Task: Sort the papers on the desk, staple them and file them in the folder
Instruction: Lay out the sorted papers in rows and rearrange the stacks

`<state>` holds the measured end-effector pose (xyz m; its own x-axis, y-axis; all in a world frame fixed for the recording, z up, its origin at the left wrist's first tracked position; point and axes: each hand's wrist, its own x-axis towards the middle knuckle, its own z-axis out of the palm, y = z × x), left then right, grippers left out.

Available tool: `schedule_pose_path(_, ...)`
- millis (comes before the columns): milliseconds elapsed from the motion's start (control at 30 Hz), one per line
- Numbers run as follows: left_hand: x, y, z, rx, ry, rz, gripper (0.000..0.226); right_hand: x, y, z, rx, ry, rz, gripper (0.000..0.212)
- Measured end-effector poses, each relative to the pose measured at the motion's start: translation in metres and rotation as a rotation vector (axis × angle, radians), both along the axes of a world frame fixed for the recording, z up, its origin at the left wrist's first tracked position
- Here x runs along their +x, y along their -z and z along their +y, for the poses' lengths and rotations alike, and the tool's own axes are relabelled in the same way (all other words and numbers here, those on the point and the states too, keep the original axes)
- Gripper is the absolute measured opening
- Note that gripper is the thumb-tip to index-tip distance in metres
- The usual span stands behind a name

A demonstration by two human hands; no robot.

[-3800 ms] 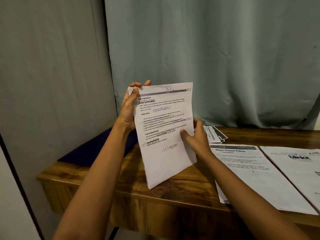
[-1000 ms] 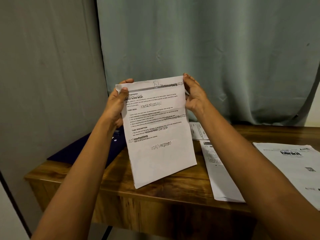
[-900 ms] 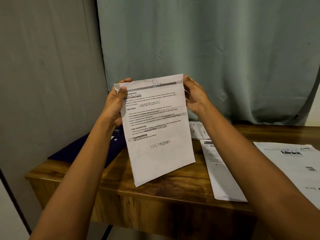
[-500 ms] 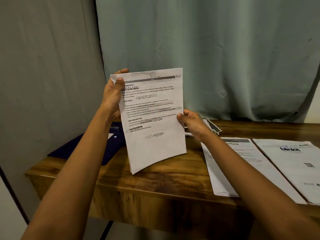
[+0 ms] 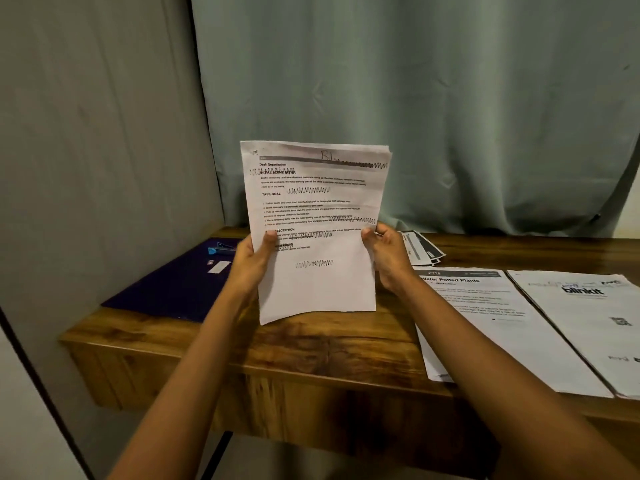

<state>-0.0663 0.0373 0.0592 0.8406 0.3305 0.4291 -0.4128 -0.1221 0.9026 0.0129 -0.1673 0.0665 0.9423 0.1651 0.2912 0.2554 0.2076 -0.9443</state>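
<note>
Head view: left hand (image 5: 250, 263) and right hand (image 5: 384, 258) each pinch paper sheaf (image 5: 317, 230) mid-edge, upright above surface (image 5: 311, 344), likely squaring edges for stapling; stapler (image 5: 221, 250) rests on folder (image 5: 173, 289).

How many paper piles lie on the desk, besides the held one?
3: a small dark-edged pile behind the right hand, the Water Potted Plants pile nearer, the blinkit pile far right. The held stack may hide others.
</note>
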Motion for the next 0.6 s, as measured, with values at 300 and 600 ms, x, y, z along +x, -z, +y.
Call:
schedule_pose_path(300,0.000,0.028,-0.006,-0.053,-0.027,0.030,0.033,-0.017,0.013,-0.002,-0.215,0.020,-0.035,0.019)
schedule_pose_path(600,-0.008,0.056,-0.014,-0.027,-0.033,0.187,0.042,-0.036,0.032,-0.005,-0.439,0.070,0.035,0.033)
